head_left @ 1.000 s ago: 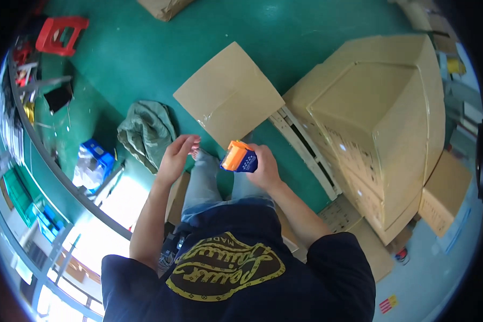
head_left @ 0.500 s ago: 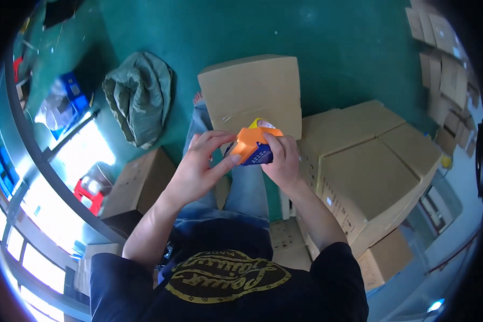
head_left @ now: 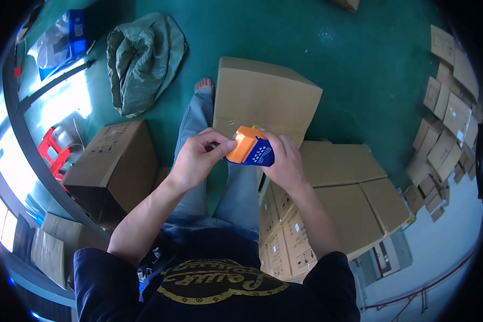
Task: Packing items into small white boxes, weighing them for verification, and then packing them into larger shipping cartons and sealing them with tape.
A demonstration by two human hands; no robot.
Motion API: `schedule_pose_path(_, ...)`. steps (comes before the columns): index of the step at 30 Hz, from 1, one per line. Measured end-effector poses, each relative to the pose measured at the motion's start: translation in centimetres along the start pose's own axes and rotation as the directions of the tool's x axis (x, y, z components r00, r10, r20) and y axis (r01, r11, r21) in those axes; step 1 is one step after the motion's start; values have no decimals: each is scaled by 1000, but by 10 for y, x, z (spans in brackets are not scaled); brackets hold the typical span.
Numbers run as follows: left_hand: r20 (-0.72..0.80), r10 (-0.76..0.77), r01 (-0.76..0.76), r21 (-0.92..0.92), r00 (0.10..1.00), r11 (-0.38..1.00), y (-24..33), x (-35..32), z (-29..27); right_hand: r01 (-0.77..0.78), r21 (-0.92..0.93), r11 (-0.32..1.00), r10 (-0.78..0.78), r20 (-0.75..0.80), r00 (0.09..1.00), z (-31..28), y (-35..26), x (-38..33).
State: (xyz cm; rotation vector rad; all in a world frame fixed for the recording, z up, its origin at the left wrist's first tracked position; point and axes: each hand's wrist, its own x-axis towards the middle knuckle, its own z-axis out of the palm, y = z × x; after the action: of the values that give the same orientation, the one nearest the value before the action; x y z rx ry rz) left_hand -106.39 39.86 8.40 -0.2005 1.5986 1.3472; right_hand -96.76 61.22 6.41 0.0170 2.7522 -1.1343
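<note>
A small orange and dark blue box point(head_left: 262, 153) is held up in front of me, tilted, above my knees. My right hand point(head_left: 285, 160) is closed round its right side, thumb toward me and fingers along the edge. At its left end, the thumb and index finger of my left hand point(head_left: 194, 159) pinch together against the orange corner; whatever lies between these fingertips is too small to make out. A bit of yellow shows behind the box's upper edge. Just beyond both hands stands a large cardboard carton point(head_left: 265, 99), its top face turned up to me.
Stacked cartons point(head_left: 343, 198) stand close on my right. At left are another carton point(head_left: 112, 158), a crumpled grey-green sack point(head_left: 145, 61), a red stool point(head_left: 52, 153) and a blue bin point(head_left: 75, 35). Flattened cardboard point(head_left: 451, 112) lies at far right on the green floor point(head_left: 359, 64).
The small box has turned so more of its dark blue face shows. My left fingers have drawn together at its left corner. The whole view has shifted and rotated.
</note>
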Motion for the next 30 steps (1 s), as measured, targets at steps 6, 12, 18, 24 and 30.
schedule_pose_path(6,35,-244,221,-562,969,797,-43,-13,44,-62,218,974,13,219,976,-12,21,-15)
schedule_pose_path(12,-291,-100,-12,-359,952,933,-88,-33,88,76,179,981,-127,299,946,1,46,-46)
schedule_pose_path(18,-430,-41,-62,-223,902,973,-122,-61,91,263,81,961,-273,396,877,13,30,-47)
schedule_pose_path(24,-366,-56,-123,-447,929,886,-171,-87,64,499,-5,866,-404,582,706,40,-5,-17)
schedule_pose_path(30,-482,-213,-148,-606,850,782,-236,-79,60,653,-30,757,-396,774,494,97,-26,20)
